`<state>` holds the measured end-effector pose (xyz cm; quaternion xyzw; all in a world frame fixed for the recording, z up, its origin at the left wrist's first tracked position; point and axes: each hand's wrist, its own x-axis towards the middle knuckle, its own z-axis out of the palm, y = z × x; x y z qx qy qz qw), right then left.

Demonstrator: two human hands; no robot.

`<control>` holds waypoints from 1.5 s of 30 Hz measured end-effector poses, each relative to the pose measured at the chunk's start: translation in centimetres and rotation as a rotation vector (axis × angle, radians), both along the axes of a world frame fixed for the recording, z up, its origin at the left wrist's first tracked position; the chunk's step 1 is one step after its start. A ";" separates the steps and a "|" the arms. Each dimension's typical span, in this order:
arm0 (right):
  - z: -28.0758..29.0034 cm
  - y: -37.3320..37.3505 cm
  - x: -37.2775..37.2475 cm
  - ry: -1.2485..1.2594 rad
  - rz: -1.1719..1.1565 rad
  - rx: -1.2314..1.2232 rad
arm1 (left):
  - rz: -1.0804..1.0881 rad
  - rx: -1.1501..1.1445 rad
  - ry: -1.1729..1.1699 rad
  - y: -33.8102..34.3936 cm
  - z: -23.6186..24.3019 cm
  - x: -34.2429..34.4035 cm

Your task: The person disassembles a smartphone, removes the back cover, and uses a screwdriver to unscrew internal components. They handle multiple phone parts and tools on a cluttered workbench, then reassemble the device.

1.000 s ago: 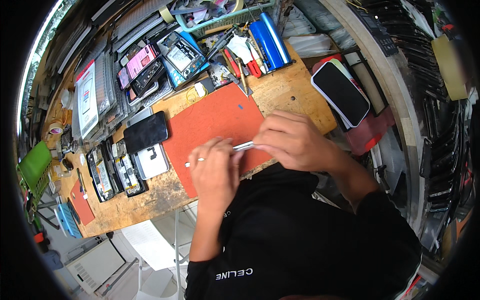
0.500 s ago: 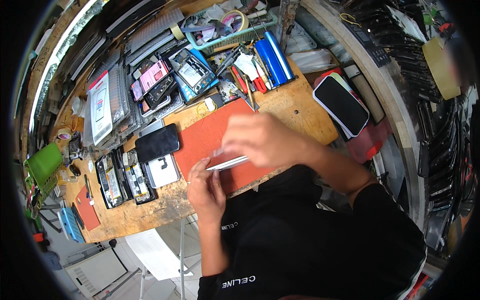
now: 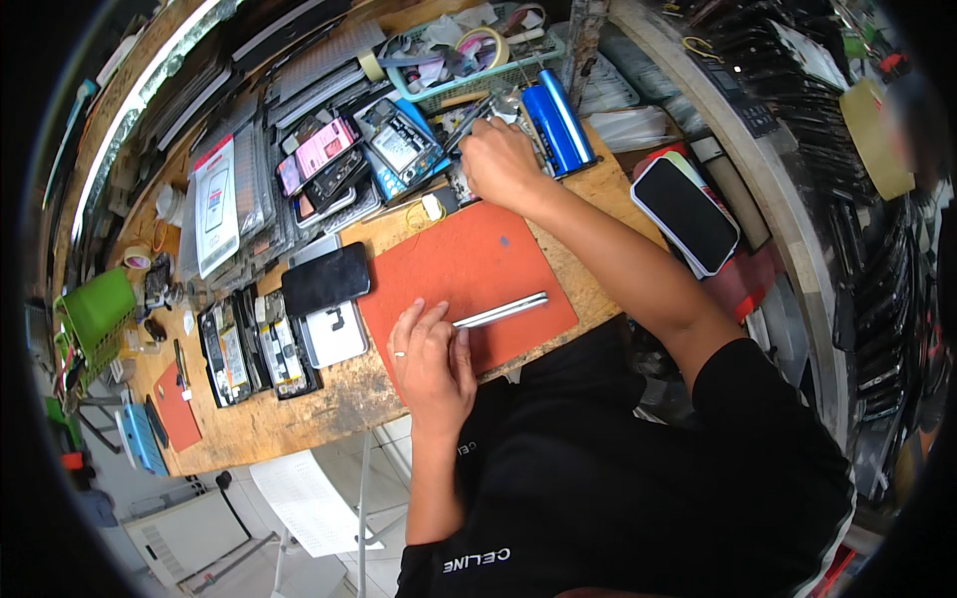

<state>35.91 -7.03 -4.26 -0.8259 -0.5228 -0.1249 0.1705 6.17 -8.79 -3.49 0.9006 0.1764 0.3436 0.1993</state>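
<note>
Edge-on over the orange-red mat (image 3: pixel 459 254), a slim silver phone (image 3: pixel 508 306) is held at its left end by my left hand (image 3: pixel 431 359), which wears a ring and has its fingers curled round it. My right hand (image 3: pixel 498 159) is up at the cluttered tools behind the mat, beside the blue cylinders (image 3: pixel 558 125), fingers bent; what they grip, if anything, is hidden. Left of the mat lie a dark phone (image 3: pixel 325 267), a white panel (image 3: pixel 334 339) and opened phones with batteries exposed (image 3: pixel 269 344).
Stacked phones (image 3: pixel 389 145), packaged screens (image 3: pixel 219 209) and a mint basket (image 3: pixel 429 85) crowd the back of the wooden bench (image 3: pixel 359 409). At the right lie a white-edged phone (image 3: pixel 683 214) and rows of dark panels. A white folding chair (image 3: pixel 299 498) stands below the bench.
My right hand has left the silver phone and moved up and away to the tools at the back. My left hand still holds the phone over the mat.
</note>
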 end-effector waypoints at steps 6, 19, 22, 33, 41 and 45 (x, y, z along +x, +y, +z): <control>3.7 -3.6 -1.7 0.286 0.158 0.439 | 0.043 -0.041 -0.012 0.9 -0.6 -1.2; 7.4 -9.8 -9.9 0.413 0.729 0.114 | 0.012 -0.096 -0.083 0.9 -1.1 -1.1; 7.8 -9.7 -9.9 0.400 0.736 0.060 | 0.020 -0.102 -0.093 0.9 -1.1 -0.9; 7.0 -8.3 -11.3 0.459 0.734 0.029 | 0.031 -0.199 -0.133 0.8 -2.3 -1.1; 6.7 -5.5 -12.8 0.515 0.858 -0.040 | -0.017 -0.744 -0.347 0.4 -4.4 -1.5; 7.2 -4.3 -12.9 0.509 0.880 -0.092 | -0.031 -0.782 -0.298 1.2 -3.8 -1.7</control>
